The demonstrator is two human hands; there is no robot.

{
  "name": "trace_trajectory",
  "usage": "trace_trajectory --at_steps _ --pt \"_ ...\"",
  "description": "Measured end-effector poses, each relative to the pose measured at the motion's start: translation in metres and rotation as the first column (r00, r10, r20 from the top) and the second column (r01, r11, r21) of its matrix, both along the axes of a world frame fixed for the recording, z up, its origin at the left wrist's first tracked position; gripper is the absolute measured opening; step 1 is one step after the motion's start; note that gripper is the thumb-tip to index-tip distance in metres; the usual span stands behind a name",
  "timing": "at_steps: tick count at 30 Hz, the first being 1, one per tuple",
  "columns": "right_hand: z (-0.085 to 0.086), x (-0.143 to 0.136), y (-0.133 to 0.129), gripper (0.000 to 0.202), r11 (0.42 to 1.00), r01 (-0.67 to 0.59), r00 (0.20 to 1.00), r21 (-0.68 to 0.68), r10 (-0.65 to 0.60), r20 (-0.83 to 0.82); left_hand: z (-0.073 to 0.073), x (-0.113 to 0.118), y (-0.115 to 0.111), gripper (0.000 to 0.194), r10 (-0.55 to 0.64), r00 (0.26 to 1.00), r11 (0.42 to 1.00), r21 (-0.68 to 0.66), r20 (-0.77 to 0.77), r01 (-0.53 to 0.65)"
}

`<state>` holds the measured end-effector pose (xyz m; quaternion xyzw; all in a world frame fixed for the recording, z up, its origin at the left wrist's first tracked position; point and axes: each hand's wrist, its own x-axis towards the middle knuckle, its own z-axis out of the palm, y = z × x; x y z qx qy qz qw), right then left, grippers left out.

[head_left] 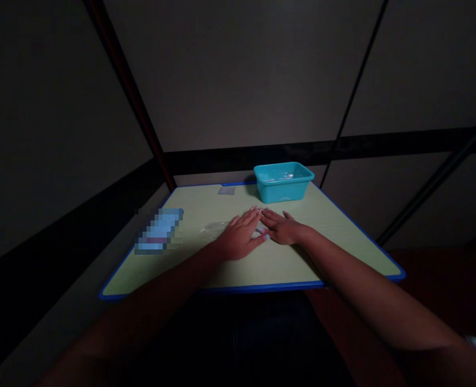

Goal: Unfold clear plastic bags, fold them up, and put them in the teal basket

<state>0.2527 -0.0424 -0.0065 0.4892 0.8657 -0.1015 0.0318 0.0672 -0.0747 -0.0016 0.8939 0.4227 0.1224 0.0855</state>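
Note:
My left hand [241, 236] lies flat, palm down, with its fingers stretched out over a clear plastic bag [211, 230] on the table. My right hand [282, 228] is flat as well, its fingertips meeting those of the left hand. Part of the plastic shows in the small gap between the two thumbs and fingers; the rest is hidden beneath the hands. Whether anything is inside the bag I cannot tell.
The pale yellow-green table [238, 273] has a blue edge. Behind my hands stands a turquoise basket [284, 191] with shiny clear material inside. A small greyish flat piece [226, 191] lies at the back edge. A blurred-out phone-like object [160, 230] is at the left.

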Motion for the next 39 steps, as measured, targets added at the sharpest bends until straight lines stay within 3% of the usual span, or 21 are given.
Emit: trace_trajectory --at_steps 4,8,14,22,26,31,36,38,39 --pt "0.002 0.003 0.001 0.061 0.997 -0.073 0.996 -0.002 0.073 0.046 -0.008 0.034 -0.004 0.074 0.031 0.999 0.997 -0.064 -0.01 -0.032" --pt "0.002 0.004 0.001 0.065 0.992 -0.124 0.989 0.0 0.124 0.076 -0.018 0.045 -0.002 0.076 0.083 0.997 0.995 -0.055 0.009 -0.082" --pt "-0.004 -0.001 0.003 0.06 0.999 0.035 0.999 0.006 -0.035 -0.015 -0.024 0.018 0.002 0.074 0.198 0.977 0.978 -0.047 -0.085 -0.202" --pt "-0.005 -0.001 0.004 0.062 0.999 0.037 0.999 0.004 -0.037 -0.008 -0.018 -0.05 0.005 0.069 0.356 0.913 0.928 -0.039 -0.201 -0.371" --pt "-0.005 -0.001 0.004 0.061 0.999 0.038 0.999 0.009 -0.038 -0.01 -0.016 -0.069 0.003 0.072 0.43 0.875 0.89 -0.057 -0.221 -0.451" --pt "-0.004 -0.001 0.003 0.06 0.999 0.036 0.999 0.01 -0.036 0.001 -0.015 -0.07 0.002 0.076 0.486 0.831 0.855 -0.048 -0.269 -0.516" --pt "-0.002 -0.002 0.001 0.059 0.998 0.054 0.998 -0.014 -0.054 0.015 -0.006 -0.058 0.009 0.084 0.618 0.708 0.773 0.099 -0.343 -0.627" --pt "-0.003 -0.002 0.001 0.059 0.999 0.05 0.999 -0.012 -0.05 0.001 -0.001 -0.042 0.01 0.083 0.584 0.757 0.809 0.137 -0.293 -0.572" --pt "-0.003 -0.001 0.001 0.059 0.999 0.047 0.999 -0.007 -0.047 -0.005 0.0 -0.031 0.01 0.08 0.516 0.816 0.856 0.124 -0.262 -0.502"
